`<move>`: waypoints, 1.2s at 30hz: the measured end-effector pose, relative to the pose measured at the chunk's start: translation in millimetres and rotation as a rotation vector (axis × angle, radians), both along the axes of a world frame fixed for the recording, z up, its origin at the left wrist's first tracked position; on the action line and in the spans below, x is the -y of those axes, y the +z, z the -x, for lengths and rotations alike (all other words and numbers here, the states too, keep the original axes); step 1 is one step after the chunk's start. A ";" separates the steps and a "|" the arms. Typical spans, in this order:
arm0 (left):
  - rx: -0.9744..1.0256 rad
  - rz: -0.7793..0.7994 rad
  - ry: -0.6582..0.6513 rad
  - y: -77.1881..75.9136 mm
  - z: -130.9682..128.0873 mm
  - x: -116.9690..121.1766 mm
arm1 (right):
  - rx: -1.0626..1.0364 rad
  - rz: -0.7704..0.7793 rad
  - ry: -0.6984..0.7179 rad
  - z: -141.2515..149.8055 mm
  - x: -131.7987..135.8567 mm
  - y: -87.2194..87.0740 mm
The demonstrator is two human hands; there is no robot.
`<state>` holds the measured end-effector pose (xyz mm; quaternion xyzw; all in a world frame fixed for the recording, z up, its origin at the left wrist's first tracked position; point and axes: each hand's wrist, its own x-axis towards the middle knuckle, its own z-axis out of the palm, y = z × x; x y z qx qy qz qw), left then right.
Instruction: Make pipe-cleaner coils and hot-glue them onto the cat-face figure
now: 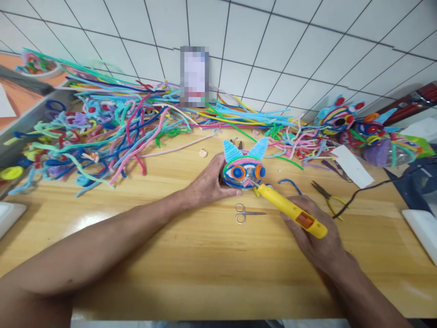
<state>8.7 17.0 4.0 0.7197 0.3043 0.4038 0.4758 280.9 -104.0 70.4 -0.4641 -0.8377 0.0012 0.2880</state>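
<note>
My left hand (211, 182) is closed around the side of a pipe-cleaner animal head (243, 172), which has light blue pointed ears, orange and blue ringed eyes and a pink patch low on its face. In my right hand (316, 232) is a yellow hot glue gun (290, 209); its metal nozzle meets or nearly meets the lower face. Whether the nozzle touches cannot be made out. Small scissors (249, 213) lie on the table just below the head. To the right rest yellow-handled pliers (328, 198) and a short blue pipe cleaner (290, 184).
A large heap of colourful pipe cleaners (102, 132) covers the left and back of the wooden table (205, 269). A phone (194, 77) leans against the tiled wall. Finished-looking pipe-cleaner figures (341, 120) and a white paper piece (353, 166) sit at right, near a black cable (368, 187).
</note>
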 end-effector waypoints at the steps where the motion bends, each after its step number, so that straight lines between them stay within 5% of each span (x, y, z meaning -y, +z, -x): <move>1: 0.001 0.000 -0.001 0.0 0.0 0.0 | 0.004 0.001 -0.002 -0.3 0.5 -0.3; 36: -0.020 0.003 -0.005 1.3 0.9 -0.1 | -0.009 0.031 -0.032 -1.6 2.2 -0.8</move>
